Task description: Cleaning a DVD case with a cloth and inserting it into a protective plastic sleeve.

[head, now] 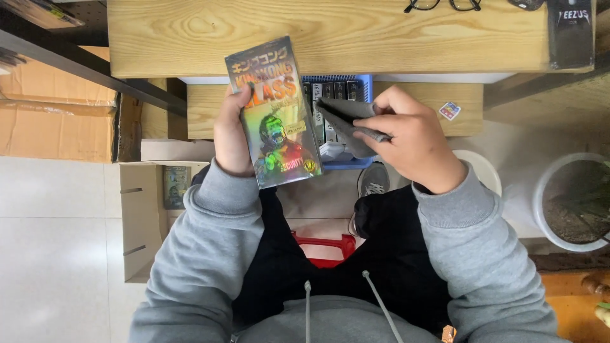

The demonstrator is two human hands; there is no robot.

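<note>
Packaging, a flat holographic box [274, 114], stands upright in the closed left hand [231, 130], face up for viewing, while beside it the right hand [413, 143] pinches a grey cloth [348, 121].

Grey hoodie, ribbed cuffs, two drawstrings; black trousers; grey lace-up shoe; both hands bare.

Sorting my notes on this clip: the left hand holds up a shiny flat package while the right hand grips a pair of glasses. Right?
Not quite. The head view shows the right hand gripping a dark grey cloth, not glasses; the glasses lie on the wooden desk. The left hand does hold the shiny package.
</note>
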